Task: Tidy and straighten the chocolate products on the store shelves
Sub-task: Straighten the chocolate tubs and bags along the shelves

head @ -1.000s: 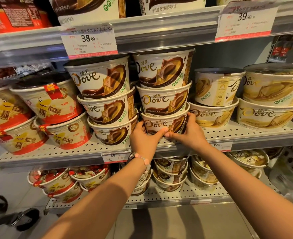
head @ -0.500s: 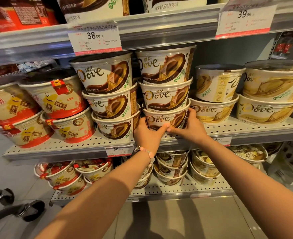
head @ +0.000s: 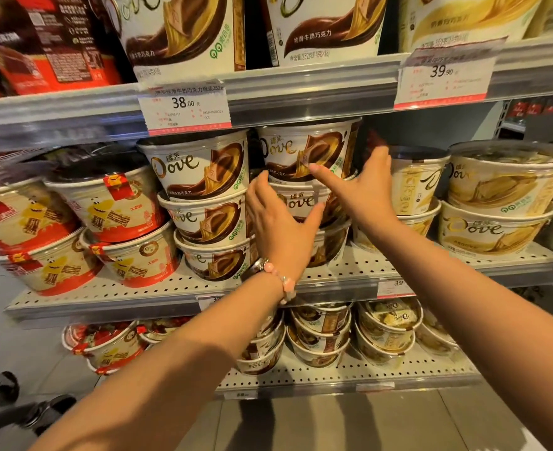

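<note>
My hands have climbed from the bottom tub to the middle Dove tub (head: 301,201) on the middle shelf (head: 158,296), left hand (head: 280,222) and right hand (head: 361,190) both released, fingers spread, so I judge the base is squared.

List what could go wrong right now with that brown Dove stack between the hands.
1. The right stack of brown Dove tubs is three high; a sideways nudge from the left hand or right hand could topple it.
2. The top tub sits close under the upper shelf rail; lifting it might snag.
</note>
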`<control>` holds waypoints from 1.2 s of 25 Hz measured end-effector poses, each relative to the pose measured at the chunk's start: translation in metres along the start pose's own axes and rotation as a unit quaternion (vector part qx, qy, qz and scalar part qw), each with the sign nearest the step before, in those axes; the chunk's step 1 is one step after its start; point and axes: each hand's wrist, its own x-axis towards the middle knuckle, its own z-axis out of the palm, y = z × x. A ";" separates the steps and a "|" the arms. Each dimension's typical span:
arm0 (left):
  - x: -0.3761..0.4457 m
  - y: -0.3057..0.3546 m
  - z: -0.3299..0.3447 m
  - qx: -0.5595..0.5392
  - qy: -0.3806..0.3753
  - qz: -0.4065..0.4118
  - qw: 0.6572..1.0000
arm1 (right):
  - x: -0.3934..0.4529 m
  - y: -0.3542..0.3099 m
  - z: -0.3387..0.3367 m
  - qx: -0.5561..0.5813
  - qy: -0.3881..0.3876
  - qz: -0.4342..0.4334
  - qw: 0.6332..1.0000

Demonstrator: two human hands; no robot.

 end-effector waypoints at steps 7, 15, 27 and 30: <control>0.017 -0.001 0.004 0.115 -0.033 0.038 0.992 | 0.029 0.008 0.012 -0.006 -0.065 0.034 0.997; 0.013 -0.008 0.003 0.089 -0.036 0.084 0.992 | 0.026 0.007 -0.003 0.020 -0.106 0.043 0.993; 0.015 -0.021 -0.003 0.040 -0.097 0.071 0.992 | 0.006 0.007 -0.002 0.065 -0.143 0.040 0.987; 0.001 -0.030 -0.020 0.002 -0.114 0.095 0.989 | -0.020 0.012 -0.002 0.060 -0.083 -0.014 0.995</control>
